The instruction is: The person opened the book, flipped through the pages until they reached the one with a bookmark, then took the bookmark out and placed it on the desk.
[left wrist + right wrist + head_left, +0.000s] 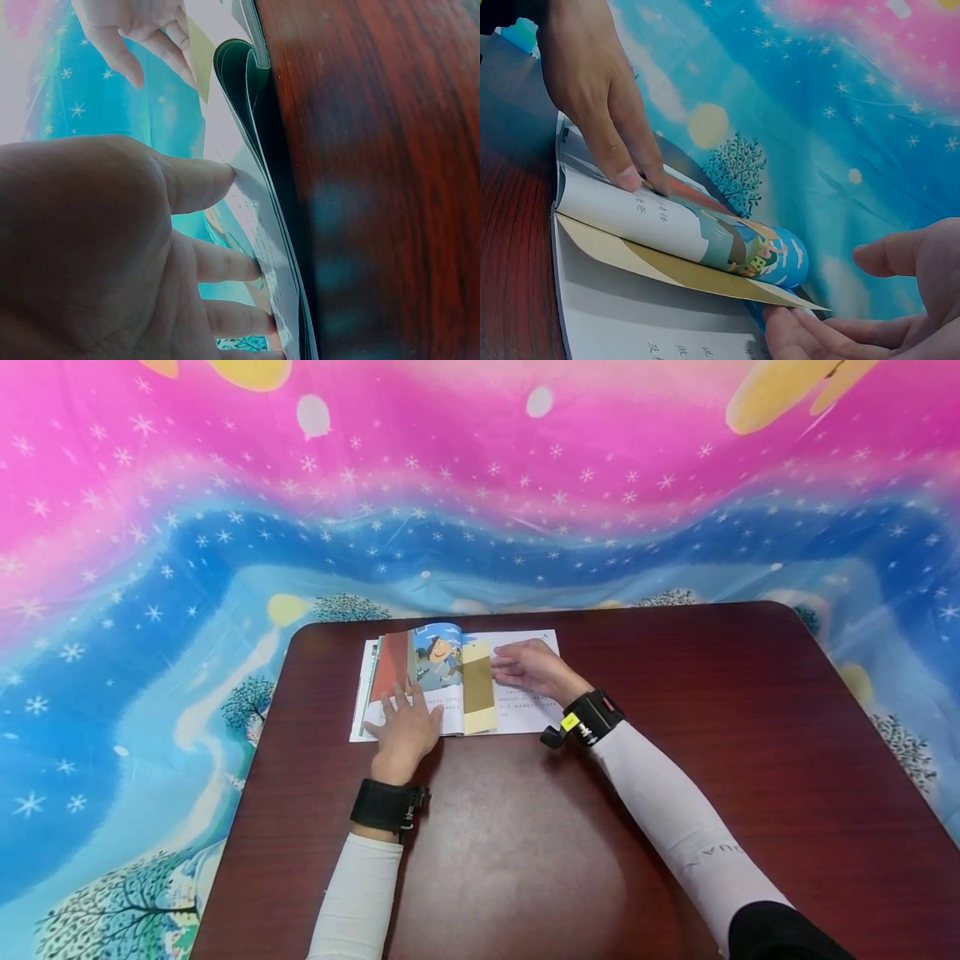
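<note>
An open picture book (521, 720) lies near the table's far edge, its left pages bulging up from the spine. My left hand (407, 727) presses the left page with its fingers spread. Along the spine stands a cream-and-tan card strip (477, 685), shaped like a bookmark; in the right wrist view the strip (649, 262) tilts up from the right page. Over that page is my right hand (534, 667), its fingertips (787, 334) at the strip's free edge, partly beneath it. The thumb stays apart from the strip.
The dark reddish wooden table (510, 860) extends in front of the book and to its right. Behind it hangs a pink and blue cloth (450, 543) with snowflakes and trees. A black band with a small device (592, 718) is strapped round the right wrist.
</note>
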The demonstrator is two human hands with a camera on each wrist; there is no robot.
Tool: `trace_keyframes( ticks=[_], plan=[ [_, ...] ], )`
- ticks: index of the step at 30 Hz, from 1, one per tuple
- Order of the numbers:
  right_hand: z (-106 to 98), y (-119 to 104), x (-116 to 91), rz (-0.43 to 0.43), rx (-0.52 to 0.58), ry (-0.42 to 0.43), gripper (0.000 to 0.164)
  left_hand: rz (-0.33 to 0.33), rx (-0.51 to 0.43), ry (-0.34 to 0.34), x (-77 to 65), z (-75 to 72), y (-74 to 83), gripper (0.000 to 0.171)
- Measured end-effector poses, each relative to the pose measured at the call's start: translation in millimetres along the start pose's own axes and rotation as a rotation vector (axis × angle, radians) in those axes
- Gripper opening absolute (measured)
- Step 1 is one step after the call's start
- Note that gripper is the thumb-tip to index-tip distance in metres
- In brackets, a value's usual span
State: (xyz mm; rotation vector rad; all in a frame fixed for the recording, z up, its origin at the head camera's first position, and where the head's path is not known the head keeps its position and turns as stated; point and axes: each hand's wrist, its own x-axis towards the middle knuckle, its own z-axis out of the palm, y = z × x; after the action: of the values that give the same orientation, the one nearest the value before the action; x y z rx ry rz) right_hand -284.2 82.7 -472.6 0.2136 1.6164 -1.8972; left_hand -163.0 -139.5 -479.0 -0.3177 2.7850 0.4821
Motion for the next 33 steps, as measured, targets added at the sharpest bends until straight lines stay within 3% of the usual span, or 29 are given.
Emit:
trace_keyframes(
  ticks=[17,33],
  plan=[
    [16,18,11,-0.012,-0.124,-0.030,0.036,0.006,0.012,0.002,-0.3,1.2,-0.2,0.078],
    [17,15,12,0.005,-0.255,0.076,0.030,0.004,0.001,0.000,-0.8,0.9,-1.0,0.076]
  ],
)
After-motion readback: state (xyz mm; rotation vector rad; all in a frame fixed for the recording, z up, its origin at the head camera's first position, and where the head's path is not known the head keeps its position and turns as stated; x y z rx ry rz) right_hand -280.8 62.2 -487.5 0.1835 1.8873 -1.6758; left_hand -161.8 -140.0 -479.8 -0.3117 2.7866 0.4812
